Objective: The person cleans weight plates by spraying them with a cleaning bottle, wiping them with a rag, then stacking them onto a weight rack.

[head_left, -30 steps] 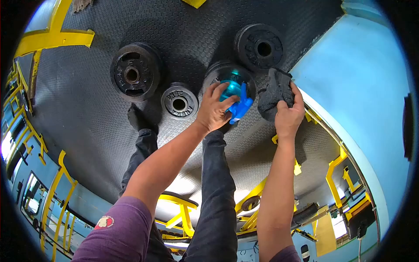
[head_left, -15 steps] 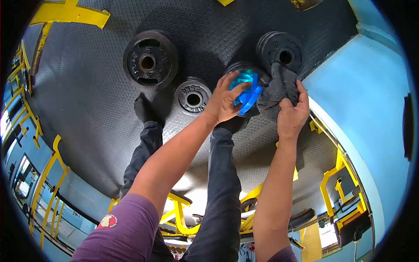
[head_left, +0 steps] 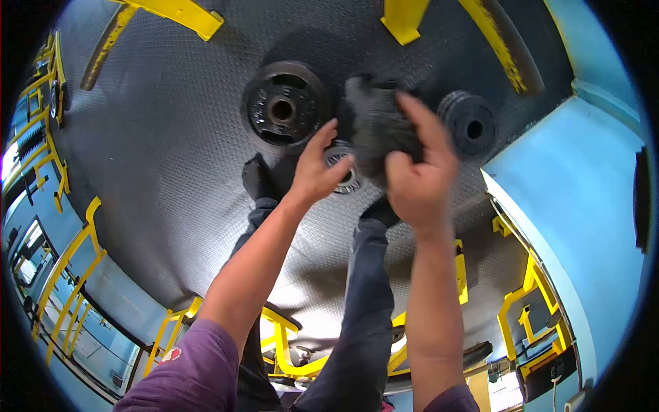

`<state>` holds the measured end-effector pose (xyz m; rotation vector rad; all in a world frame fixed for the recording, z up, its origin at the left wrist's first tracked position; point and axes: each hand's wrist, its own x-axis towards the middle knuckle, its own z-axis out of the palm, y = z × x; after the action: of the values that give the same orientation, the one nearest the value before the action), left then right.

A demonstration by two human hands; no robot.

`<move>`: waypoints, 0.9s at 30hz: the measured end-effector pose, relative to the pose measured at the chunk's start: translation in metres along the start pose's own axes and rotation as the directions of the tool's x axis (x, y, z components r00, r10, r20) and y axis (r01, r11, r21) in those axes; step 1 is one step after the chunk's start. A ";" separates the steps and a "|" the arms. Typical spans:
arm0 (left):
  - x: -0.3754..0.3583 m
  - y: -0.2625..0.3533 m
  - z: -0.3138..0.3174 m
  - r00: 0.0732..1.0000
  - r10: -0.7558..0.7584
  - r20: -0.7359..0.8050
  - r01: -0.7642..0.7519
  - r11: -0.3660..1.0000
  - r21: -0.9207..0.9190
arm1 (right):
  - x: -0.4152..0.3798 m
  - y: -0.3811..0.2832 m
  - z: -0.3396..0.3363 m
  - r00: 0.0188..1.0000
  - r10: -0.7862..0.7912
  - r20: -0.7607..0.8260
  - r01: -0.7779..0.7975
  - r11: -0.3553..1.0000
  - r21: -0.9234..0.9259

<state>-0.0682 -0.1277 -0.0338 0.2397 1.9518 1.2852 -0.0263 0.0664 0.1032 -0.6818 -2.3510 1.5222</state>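
My right hand grips a dark grey cloth between thumb and fingers, slightly blurred. Fingers apart and holding nothing, my left hand reaches over the small weight plate, which it partly covers. Up and to the left of that hand lies a larger black plate with a hole in its middle. To the right of the cloth, a stack of black plates rests on the floor. The blue bottle is not visible.
Black textured flooring surrounds the plates. Yellow metal frame legs stand beyond them. A light blue wall runs along the right. My feet, one in a dark covering, are close to the plates.
My left hand no longer holds the blue bottle and has moved left and down. The cloth in my right hand has moved left and up. The view has shifted, so the plates appear further right and lower.
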 end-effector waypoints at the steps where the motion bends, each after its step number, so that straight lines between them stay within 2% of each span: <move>1: 0.002 0.008 -0.019 0.995 -0.066 -0.080 0.064 0.997 -0.035 | 0.004 0.012 0.036 0.994 0.103 0.025 -0.106 0.989 0.102; 2: 0.009 0.007 -0.041 0.986 -0.157 -0.058 0.139 0.962 -0.236 | 0.005 0.026 0.072 0.978 0.207 0.038 -0.210 0.971 0.114; 3: 0.018 0.003 -0.062 0.971 -0.239 -0.014 0.211 0.880 -0.426 | 0.006 0.042 0.101 0.978 0.205 0.036 -0.208 0.970 0.123; 4: 0.028 0.001 -0.079 0.971 -0.239 -0.018 0.210 0.883 -0.419 | 0.007 0.058 0.130 0.968 0.248 -0.029 -0.247 0.969 0.032; 5: 0.036 0.000 -0.091 0.944 -0.329 0.025 0.301 0.827 -0.475 | 0.007 0.073 0.159 0.954 0.285 -0.094 -0.291 0.955 -0.055; 6: 0.043 -0.001 -0.101 0.907 -0.415 0.073 0.388 0.756 -0.527 | 0.009 0.092 0.186 0.953 0.288 -0.089 -0.293 0.955 -0.046; 8: 0.057 -0.013 -0.110 0.901 -0.428 0.073 0.411 0.784 -0.465 | 0.008 0.126 0.232 0.938 0.330 -0.102 -0.345 0.880 -0.325; 9: 0.065 -0.030 -0.116 0.901 -0.428 0.073 0.419 0.813 -0.405 | 0.000 0.135 0.257 0.937 0.337 -0.093 -0.349 0.879 -0.325; 10: 0.071 -0.054 -0.126 0.894 -0.442 0.075 0.432 0.805 -0.407 | -0.010 0.138 0.279 0.945 0.314 -0.096 -0.316 0.787 -0.530; 11: 0.074 -0.076 -0.135 0.989 -0.123 -0.084 0.123 0.992 -0.001 | -0.023 0.142 0.294 0.952 0.293 -0.092 -0.269 0.651 -0.710; 12: 0.076 -0.092 -0.144 0.964 0.252 -0.082 -0.193 0.882 0.430 | -0.035 0.138 0.299 0.958 0.279 -0.070 -0.241 0.644 -0.726; 13: 0.077 -0.092 -0.154 0.955 0.258 -0.143 -0.148 0.839 0.524 | -0.052 0.140 0.305 0.957 0.284 -0.062 -0.237 0.638 -0.733; 15: 0.080 -0.097 -0.176 0.920 0.328 -0.215 -0.082 0.697 0.712 | -0.077 0.143 0.307 0.958 0.243 -0.150 -0.284 0.762 -0.582; 16: 0.082 -0.108 -0.185 0.955 0.189 -0.228 -0.002 0.775 0.632 | -0.078 0.144 0.303 0.954 0.263 -0.146 -0.299 0.779 -0.551; 17: 0.082 -0.116 -0.191 0.956 0.182 -0.231 0.003 0.780 0.625 | -0.070 0.152 0.300 0.954 0.265 -0.139 -0.297 0.775 -0.558; 19: 0.084 -0.133 -0.208 0.977 -0.058 -0.205 0.111 0.960 0.257 | -0.015 0.164 0.308 0.902 0.252 -0.351 -0.400 0.796 -0.455; 20: 0.087 -0.125 -0.217 0.970 -0.180 -0.165 0.205 0.967 0.150 | 0.030 0.139 0.307 0.928 0.286 -0.239 -0.368 0.808 -0.461; 21: 0.088 -0.122 -0.221 0.967 -0.190 -0.167 0.214 0.966 0.142 | 0.065 0.116 0.310 0.938 0.323 -0.126 -0.344 0.814 -0.469; 22: 0.089 -0.119 -0.223 0.949 -0.266 -0.168 0.239 0.957 -0.167 | 0.071 0.122 0.337 0.974 0.196 -0.111 -0.223 0.764 -0.606; 23: 0.094 -0.116 -0.226 0.931 -0.329 -0.154 0.227 0.858 -0.461 | 0.073 0.125 0.364 0.996 0.056 -0.074 -0.092 0.684 -0.724; 24: 0.100 -0.142 -0.231 0.918 -0.358 -0.169 0.245 0.849 -0.468 | 0.063 0.115 0.378 0.996 0.005 0.088 0.058 0.714 -0.698; 25: 0.097 -0.142 -0.233 0.916 -0.360 -0.177 0.239 0.844 -0.481 | 0.047 0.104 0.384 0.967 -0.050 0.248 0.204 0.734 -0.647; 27: 0.089 -0.133 -0.238 0.803 -0.595 -0.034 0.423 0.609 -0.671 | 0.006 0.099 0.387 0.925 -0.044 0.377 0.228 0.858 -0.460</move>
<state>-0.2599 -0.3103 -0.1449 -0.8278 1.4707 1.5218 -0.1837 -0.2010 -0.1483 -0.3343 -3.0420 1.0406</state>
